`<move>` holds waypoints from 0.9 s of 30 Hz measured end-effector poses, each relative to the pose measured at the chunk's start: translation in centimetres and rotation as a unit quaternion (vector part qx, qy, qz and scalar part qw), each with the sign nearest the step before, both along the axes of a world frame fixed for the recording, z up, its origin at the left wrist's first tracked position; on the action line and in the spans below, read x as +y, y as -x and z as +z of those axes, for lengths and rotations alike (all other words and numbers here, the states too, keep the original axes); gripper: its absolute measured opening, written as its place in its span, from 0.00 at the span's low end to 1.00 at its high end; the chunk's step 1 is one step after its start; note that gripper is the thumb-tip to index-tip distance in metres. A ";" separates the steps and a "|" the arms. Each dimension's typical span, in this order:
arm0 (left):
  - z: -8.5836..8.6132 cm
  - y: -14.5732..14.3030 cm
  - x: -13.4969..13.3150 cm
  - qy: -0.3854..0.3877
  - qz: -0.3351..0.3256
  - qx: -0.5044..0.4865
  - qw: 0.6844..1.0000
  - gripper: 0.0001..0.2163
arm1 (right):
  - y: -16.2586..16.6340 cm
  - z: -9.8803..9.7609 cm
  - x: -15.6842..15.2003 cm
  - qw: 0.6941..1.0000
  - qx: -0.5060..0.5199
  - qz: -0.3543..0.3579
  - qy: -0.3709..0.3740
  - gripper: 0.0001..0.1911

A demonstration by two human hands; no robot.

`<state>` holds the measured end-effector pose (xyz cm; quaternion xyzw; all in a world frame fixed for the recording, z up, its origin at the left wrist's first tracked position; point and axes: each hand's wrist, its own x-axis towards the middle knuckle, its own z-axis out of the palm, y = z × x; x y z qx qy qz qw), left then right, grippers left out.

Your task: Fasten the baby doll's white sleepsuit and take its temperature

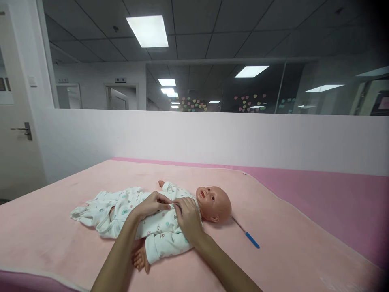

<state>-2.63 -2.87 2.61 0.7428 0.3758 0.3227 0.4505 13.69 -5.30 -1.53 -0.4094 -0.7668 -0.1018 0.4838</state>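
A baby doll (216, 204) lies on its back with its head to the right. It wears a white patterned baby outfit (164, 221) with long sleeves and legs. Over the doll's chest, my left hand (152, 203) pinches the front of the outfit between thumb and fingers. Right beside it, my right hand (189, 215) also grips the cloth at the front opening, close below the doll's neck. My fingers cover the exact spot being held, so any fastener there is hidden. One doll hand (141, 259) sticks out of the near sleeve.
A thin tool with a blue handle (252, 240) lies just right of the doll's head. Under everything spreads a peach-coloured cloth (75, 255) over a pink surface (319, 198). A white low wall (212, 138) with glass above borders the far side. A door (18, 134) stands left.
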 end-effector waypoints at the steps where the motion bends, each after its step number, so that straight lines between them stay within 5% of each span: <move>1: 0.0 0.0 0.0 0.001 0.001 0.001 1.000 0.14 | 0.0 0.0 0.0 1.000 0.006 0.001 0.004 0.08; 27: -0.3 0.2 0.3 0.036 -0.006 -0.046 0.998 0.14 | -0.1 0.3 -0.4 1.000 -0.004 0.013 0.021 0.06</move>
